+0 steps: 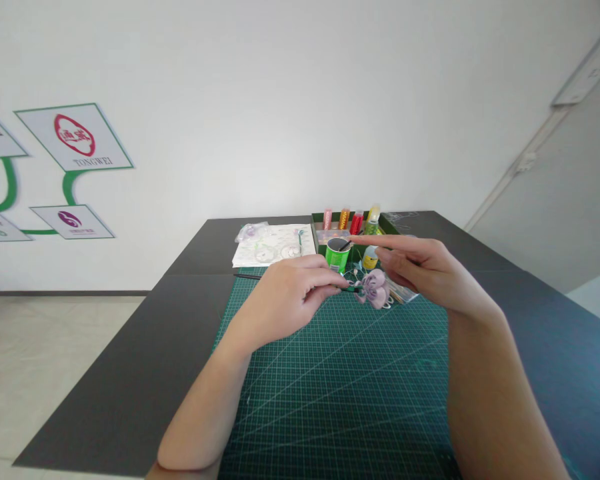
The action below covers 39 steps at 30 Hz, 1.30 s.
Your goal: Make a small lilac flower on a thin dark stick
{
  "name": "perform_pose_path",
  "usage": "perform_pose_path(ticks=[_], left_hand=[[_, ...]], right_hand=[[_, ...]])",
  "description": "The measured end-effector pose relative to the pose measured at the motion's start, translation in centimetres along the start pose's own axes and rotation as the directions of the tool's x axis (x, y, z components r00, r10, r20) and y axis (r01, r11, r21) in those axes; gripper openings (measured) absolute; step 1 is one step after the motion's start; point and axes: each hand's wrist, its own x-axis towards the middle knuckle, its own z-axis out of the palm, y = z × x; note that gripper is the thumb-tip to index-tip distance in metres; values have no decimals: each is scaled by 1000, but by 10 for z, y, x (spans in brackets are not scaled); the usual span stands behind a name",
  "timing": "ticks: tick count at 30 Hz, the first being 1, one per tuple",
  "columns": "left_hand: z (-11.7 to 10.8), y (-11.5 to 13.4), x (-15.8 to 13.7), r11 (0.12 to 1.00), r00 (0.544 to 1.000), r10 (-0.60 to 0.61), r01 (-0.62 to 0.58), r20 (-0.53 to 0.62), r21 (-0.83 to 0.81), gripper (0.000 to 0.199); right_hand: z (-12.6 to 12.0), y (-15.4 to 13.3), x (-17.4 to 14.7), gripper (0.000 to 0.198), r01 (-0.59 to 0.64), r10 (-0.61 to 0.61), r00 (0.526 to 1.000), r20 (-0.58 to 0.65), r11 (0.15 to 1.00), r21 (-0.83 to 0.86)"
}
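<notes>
My left hand (300, 293) is closed in a pinch on a slim dark stick (247, 275). At the stick's right end is a pale purple flower (375, 290) with rounded petals, held above the mat. My right hand (415, 263) stretches its index finger left over a green can (337, 256). The other fingers are curled under, and I see nothing held in them. A dark thin rod (345, 245) leans in the can's mouth, close to that index fingertip; whether they touch I cannot tell. Just behind the right fingers stands a small bottle with a yellow label (370, 259).
A green cutting mat (340, 373) covers the middle of the black table (115, 373). Behind the hands, a dark green box (317, 219) holds several coloured tubes and bottles. White paper sheets (280, 250) with drawings lie left of it, a clear plastic bag (253, 231) on top.
</notes>
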Motion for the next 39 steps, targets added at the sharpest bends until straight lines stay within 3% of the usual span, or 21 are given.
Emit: perform_pose_path(ticks=[6, 12, 19, 25, 29, 35, 39], left_hand=[[-3, 7, -1, 995, 996, -75, 71, -58, -74, 15], [-7, 9, -2, 996, 989, -58, 49, -139, -70, 20], [-10, 15, -4, 996, 982, -65, 53, -179, -75, 21], [-18, 19, -5, 987, 957, -80, 38, -278, -154, 22], [-23, 22, -5, 982, 940, -107, 48, -325, -184, 19], [-24, 17, -6, 984, 940, -121, 72, -318, -160, 20], [-23, 9, 0, 992, 952, -125, 112, -278, -62, 21]], right_hand=[[10, 13, 14, 26, 9, -9, 1000, 10, 1000, 27], [19, 24, 22, 27, 84, -91, 981, 170, 995, 52], [15, 31, 17, 16, -164, 107, 915, 388, 980, 115], [11, 46, 21, 28, -62, 2, 884, 468, 992, 114], [9, 60, 23, 34, -165, 100, 867, 488, 982, 92], [13, 79, 31, 36, -374, 325, 858, 398, 926, 50], [14, 93, 39, 35, -478, 475, 878, 58, 876, 61]])
